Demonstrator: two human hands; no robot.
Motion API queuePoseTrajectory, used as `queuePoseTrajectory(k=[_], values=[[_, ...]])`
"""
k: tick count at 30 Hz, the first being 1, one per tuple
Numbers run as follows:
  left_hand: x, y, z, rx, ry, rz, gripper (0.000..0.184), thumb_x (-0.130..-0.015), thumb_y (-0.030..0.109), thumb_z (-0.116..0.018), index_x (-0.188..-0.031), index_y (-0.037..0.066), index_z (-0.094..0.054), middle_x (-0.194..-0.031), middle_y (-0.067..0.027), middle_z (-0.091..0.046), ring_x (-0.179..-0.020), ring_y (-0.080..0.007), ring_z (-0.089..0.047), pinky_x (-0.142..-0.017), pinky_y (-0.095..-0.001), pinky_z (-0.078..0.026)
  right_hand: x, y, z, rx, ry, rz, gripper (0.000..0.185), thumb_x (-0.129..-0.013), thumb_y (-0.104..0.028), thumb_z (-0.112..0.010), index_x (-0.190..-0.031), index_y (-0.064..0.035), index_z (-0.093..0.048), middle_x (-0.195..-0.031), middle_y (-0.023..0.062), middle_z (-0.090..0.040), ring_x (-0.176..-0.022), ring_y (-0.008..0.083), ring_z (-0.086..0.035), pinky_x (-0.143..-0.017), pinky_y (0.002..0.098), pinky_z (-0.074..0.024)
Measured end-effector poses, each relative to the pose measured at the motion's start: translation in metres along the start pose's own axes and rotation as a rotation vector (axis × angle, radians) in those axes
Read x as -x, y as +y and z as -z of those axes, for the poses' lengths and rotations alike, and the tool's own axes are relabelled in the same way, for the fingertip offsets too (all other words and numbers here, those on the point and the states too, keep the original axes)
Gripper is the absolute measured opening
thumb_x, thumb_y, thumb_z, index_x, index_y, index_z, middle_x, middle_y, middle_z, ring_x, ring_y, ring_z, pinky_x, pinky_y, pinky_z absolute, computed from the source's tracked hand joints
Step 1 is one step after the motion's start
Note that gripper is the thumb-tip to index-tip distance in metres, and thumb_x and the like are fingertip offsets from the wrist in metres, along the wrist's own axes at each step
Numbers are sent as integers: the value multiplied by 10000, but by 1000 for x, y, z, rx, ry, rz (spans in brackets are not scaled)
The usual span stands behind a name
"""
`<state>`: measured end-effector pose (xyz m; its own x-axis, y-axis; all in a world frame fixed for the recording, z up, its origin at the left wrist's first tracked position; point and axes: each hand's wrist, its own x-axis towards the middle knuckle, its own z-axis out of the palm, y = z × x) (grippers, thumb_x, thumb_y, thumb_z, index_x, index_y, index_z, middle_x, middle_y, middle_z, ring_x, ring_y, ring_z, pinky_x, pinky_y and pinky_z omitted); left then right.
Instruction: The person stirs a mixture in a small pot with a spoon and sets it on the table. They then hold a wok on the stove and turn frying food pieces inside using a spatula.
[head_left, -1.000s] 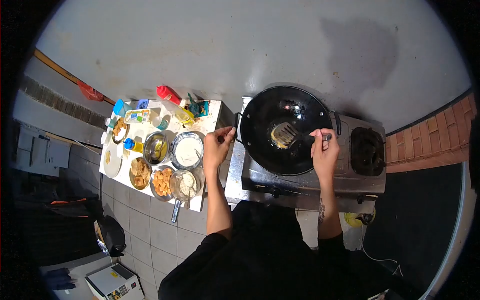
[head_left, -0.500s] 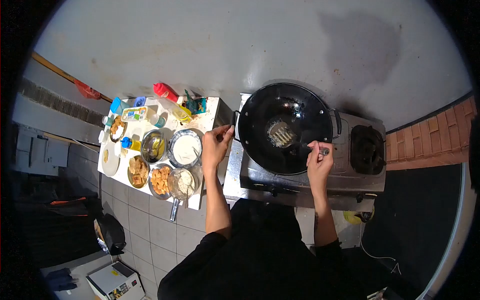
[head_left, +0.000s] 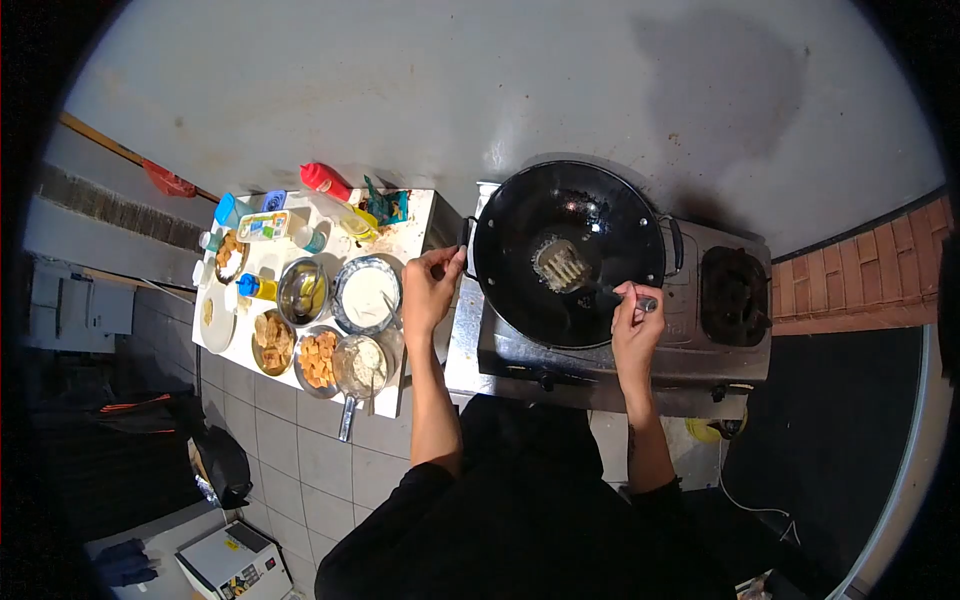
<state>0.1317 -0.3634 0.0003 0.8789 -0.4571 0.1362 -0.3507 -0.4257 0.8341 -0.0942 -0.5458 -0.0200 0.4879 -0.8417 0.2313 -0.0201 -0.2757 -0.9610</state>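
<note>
A large black wok (head_left: 625,215) sits on the left burner of the gas stove. My left hand (head_left: 430,292) is closed with thumb and fingers at the wok's left side handle. In my right hand (head_left: 638,322) is the handle of a slotted spatula (head_left: 562,266), wrapped by the fingers. The spatula's slotted head lies low in the wok, where a small patch of bubbling liquid shows around it. The wok's right handle (head_left: 676,247) is untouched.
Left of the stove (head_left: 650,390), a white table (head_left: 415,215) carries a bowl of white batter (head_left: 366,298), a plate of orange-brown cubes (head_left: 318,362), a saucepan (head_left: 350,400), a metal bowl (head_left: 295,300) and several bottles. A second burner (head_left: 735,297) is at the right. The wall stands behind.
The view has shifted very slightly. Both hands keep their holds, and the spatula head stays in nearly the same spot in the wok.
</note>
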Motion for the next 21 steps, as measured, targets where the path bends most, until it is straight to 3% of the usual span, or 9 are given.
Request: queuePoseTrajectory(k=[6,14,21], values=[[-1,-2,0,11,-12,-13,324,-881,230,-725,-999,-71,-711,-660,-113,-645,-600,-124,-553,-597,-296,-465,-3,5,0,35,2,32,55,-1003,-37,-516,-1036,4,-501,-922,66,-637,-710,27,-533,-567,190,-404],[-1,6,23,32,29,35,334,-899,257,-709,-1011,-58,-716,-618,-87,-603,-565,-115,-502,-563,-290,-437,-17,-14,0,-100,-32,39,97,-996,-66,-545,-964,24,-525,-857,79,-667,-539,67,-549,-457,232,-432],[5,-15,42,-21,143,28,318,-910,254,-700,-1018,-44,-718,-572,-51,-517,-552,-99,-425,-532,-290,-394,-26,-32,19,-73,-92,159,93,-996,-71,-547,-961,14,-536,-849,79,-670,-519,54,-527,-449,216,-414]])
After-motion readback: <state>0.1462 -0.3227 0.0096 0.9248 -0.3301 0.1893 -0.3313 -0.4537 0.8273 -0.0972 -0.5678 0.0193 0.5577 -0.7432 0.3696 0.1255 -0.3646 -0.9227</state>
